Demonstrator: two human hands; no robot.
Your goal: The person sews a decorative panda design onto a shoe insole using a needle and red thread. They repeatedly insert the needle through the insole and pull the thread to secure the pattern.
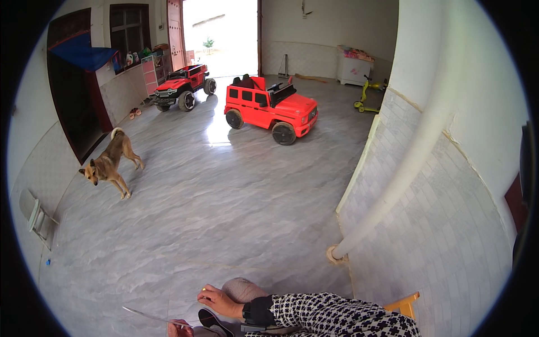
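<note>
My right hand (220, 300) is at the bottom centre, coming out of a black cuff and a black-and-white patterned sleeve. Its fingers are curled, with a yellow ring on one; whether they pinch something small I cannot tell. Below and to the left, my left hand (180, 328) is partly cut off by the lower edge. It grips a long, thin, pale strip (145, 314) that extends to the left, slightly bent. A bent knee (243, 290) shows just behind my right hand, and a dark shoe (210, 321) lies between the two hands.
A brown dog (110, 162) stands on the left. Two red toy cars (269, 107) (185, 86) are farther off, near a bright doorway. A white pipe (393, 185) rises beside the tiled wall on the right. A wooden seat part (405, 304), a folding chair (36, 215) and a yellow-green scooter (365, 94) also show.
</note>
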